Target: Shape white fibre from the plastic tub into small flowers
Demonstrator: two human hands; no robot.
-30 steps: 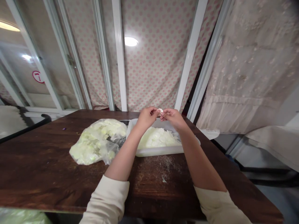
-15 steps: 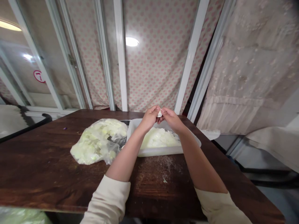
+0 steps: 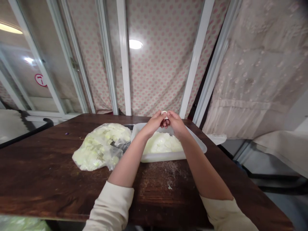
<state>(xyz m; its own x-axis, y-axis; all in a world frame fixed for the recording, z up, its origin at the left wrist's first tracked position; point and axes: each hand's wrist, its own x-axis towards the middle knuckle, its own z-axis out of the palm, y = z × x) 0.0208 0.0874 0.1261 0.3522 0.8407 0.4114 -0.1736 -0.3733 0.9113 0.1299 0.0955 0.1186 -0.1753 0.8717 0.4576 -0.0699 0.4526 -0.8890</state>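
My left hand [image 3: 153, 123] and my right hand [image 3: 175, 122] meet over the far end of a white plastic tray [image 3: 168, 156]. Both pinch one small white piece [image 3: 164, 112] between their fingertips. The tray holds a heap of pale white-green pieces [image 3: 161, 143]. Left of the tray lies a clear plastic bag [image 3: 101, 146] full of pale green chunks. Everything rests on a dark wooden table [image 3: 48, 173].
White crumbs [image 3: 169, 185] dot the table in front of the tray. Behind the table hang dotted curtains [image 3: 156, 61] and white window frames [image 3: 124, 57]. A black bar [image 3: 26, 133] runs at the left. The table's right edge drops to the floor [image 3: 271, 195].
My two hands have drawn closer together around the small white piece, fingers now curled tightly over it. The view has shifted slightly; tray and bag stay put.
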